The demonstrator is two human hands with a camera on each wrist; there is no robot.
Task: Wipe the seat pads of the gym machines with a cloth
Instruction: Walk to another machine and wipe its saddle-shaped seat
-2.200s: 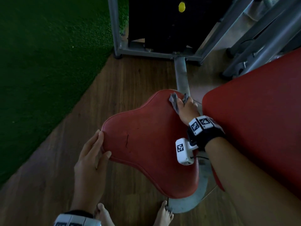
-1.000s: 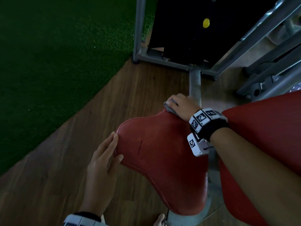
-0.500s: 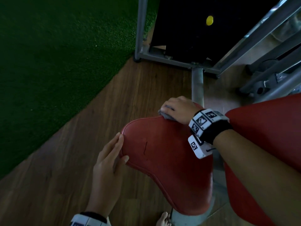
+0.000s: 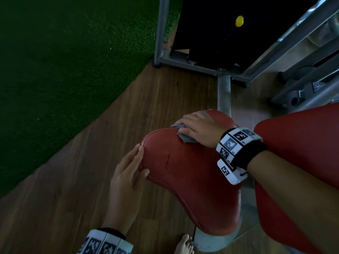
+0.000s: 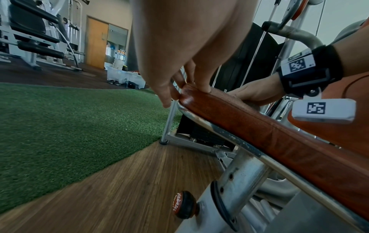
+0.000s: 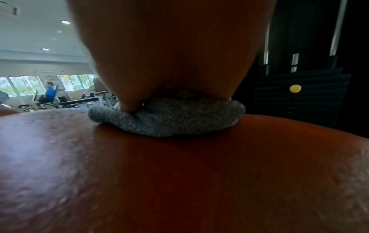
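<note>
Fingers (image 4: 136,154) of the left hand (image 4: 126,178) lie straight along the left rim of the red seat pad (image 4: 185,182), thumb laid on its top near the edge; they curl round nothing, they only brace the pad, and the left wrist view shows their tips pressed to the padded edge above the metal underframe. Left of that hand run the wooden floor (image 4: 102,153) and, further left, green turf (image 4: 60,61).

Moving right across the pad, a thin dark scratch (image 4: 167,161) marks its middle. Beyond it, at the far lobe of the pad, the grey cloth (image 4: 185,137) is bunched flat under the right hand (image 4: 200,130). That hand's fingers are bent down over the cloth and press it onto the vinyl; the right wrist view shows the cloth (image 6: 167,118) squashed between palm and pad. Right again sits a second red pad (image 4: 302,143), close beside the first, with the machine's grey steel frame (image 4: 223,94) behind both.

The step in hand looks like the wiping of this first seat pad, with the cloth working its far end. Much of the near and middle area lies open to the cloth. The next move likely calls for drawing the cloth back toward the body across the scratch and the near lobe with steady downward pressure, while the left hand braces the rim so the seat does not swivel; the neighbouring pad would follow.
</note>
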